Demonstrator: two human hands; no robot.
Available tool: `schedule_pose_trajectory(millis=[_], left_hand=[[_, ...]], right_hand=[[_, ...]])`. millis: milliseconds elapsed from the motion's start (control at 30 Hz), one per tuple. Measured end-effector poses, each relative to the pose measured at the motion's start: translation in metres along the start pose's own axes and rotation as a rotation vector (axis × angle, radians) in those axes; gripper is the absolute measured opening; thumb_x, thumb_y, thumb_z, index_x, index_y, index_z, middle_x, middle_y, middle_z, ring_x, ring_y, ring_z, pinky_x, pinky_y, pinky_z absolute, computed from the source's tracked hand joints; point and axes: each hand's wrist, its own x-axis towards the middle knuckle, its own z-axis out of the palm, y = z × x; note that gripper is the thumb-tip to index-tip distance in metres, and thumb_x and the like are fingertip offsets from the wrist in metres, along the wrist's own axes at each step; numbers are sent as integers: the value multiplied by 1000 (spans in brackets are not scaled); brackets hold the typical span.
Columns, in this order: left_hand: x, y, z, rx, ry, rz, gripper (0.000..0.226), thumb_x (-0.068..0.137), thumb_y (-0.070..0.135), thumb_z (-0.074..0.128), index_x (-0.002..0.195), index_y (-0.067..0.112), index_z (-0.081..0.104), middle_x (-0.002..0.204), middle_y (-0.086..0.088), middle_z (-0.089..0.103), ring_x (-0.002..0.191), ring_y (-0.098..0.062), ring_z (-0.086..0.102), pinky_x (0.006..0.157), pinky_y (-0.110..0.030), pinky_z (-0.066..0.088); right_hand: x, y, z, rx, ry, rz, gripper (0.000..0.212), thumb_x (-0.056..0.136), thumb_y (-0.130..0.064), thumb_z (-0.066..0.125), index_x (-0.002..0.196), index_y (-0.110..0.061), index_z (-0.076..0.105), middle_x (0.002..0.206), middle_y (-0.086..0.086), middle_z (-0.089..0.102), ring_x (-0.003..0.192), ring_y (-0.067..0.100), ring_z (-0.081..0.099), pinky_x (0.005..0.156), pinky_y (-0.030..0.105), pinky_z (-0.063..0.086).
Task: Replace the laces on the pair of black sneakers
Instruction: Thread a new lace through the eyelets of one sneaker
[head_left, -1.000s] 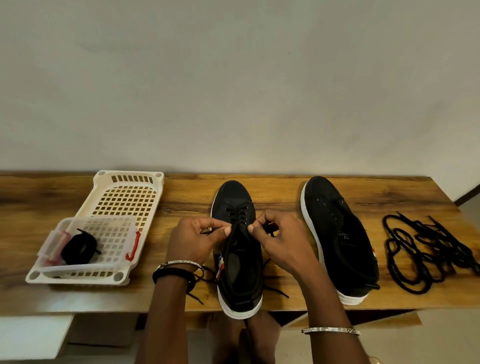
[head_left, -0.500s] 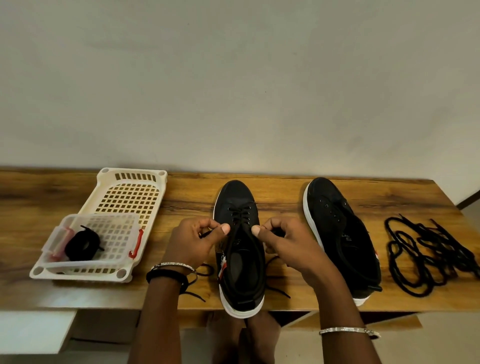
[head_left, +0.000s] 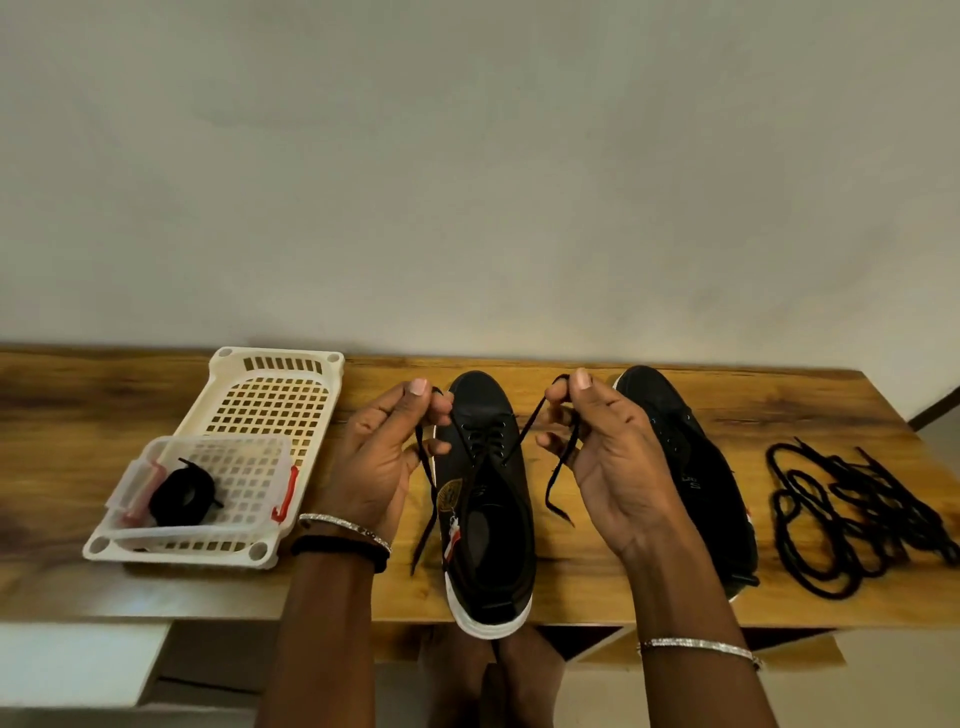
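A black sneaker with a white sole stands toe-away in the middle of the wooden table, a black lace threaded through its front eyelets. My left hand pinches the lace's left end, raised beside the toe. My right hand pinches the right end at the same height. Both ends run taut up from the eyelets, and their tails dangle below my hands. The second black sneaker lies to the right, partly behind my right hand, with no lace visible in it.
A white perforated tray at the left holds a small clear basket with a coiled black lace in it. A loose heap of black laces lies at the table's right end. A plain wall rises behind.
Both hands have lifted and moved apart from the sneaker's tongue, pulling the two lace ends up and outward until they are taut.
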Motion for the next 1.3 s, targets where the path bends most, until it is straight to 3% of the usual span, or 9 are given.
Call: schedule_pose_trajectory(millis=[100,267,400,567,700,867,1133,1233,1300], left_hand=[[-5,15,12,23,-55,46,27,93,30,54,79,11,67,105,-7,72,86,-17,59,65,-28,47],[-19,49,37,104,-3,65,27,94,32,58,81,13,72,97,-7,75,81,-10,63,65,-30,44],[-35,79,48,147,15,92,27,98,29,56,90,11,75,95,-1,76,73,0,64,70,-33,45],[-41,124,59,259,-42,151,27,99,35,54,99,23,78,104,8,75,93,-6,63,77,-33,50],[-44,162,68,322,-76,223,31,102,34,48,103,24,77,106,12,74,97,-10,61,76,-33,49],[-48,196,77,388,-144,268,29,101,14,50,111,28,73,107,16,74,108,1,62,75,-24,50],[-71,219,90,496,-96,363,23,97,7,58,101,24,73,93,7,77,87,-9,71,62,-20,49],[-80,217,93,475,-26,337,13,96,12,62,106,19,59,89,2,77,85,-10,72,63,-23,50],[-84,216,94,468,6,305,23,95,16,63,112,20,48,89,4,77,89,-9,71,65,-23,50]], right_hand=[[-2,-11,9,-26,-1,-58,25,95,-31,59,85,-13,72,87,-2,69,92,19,61,81,40,49],[-13,-44,31,-137,-27,-127,29,100,-29,56,84,-14,74,105,4,75,102,16,67,85,38,51],[-27,-72,41,-222,-15,-163,29,102,-31,54,91,-15,77,108,6,76,110,21,69,98,45,50],[-30,-115,59,-292,-5,-248,30,103,-28,52,103,-11,76,106,6,77,107,20,71,107,47,47],[-28,-151,76,-301,-39,-314,27,103,-24,54,105,-9,76,106,6,77,105,23,72,107,42,49],[-39,-173,93,-339,-84,-372,19,98,-17,63,109,-7,75,105,5,77,101,21,73,101,38,54],[-69,-179,115,-419,-41,-415,15,95,-3,65,108,-10,68,91,8,78,89,21,75,89,41,57],[-76,-175,117,-443,40,-417,22,95,-5,66,111,-18,57,87,3,79,88,15,75,90,38,57],[-80,-172,117,-438,91,-417,30,94,-7,68,116,-21,53,87,-1,79,89,11,74,91,36,57]])
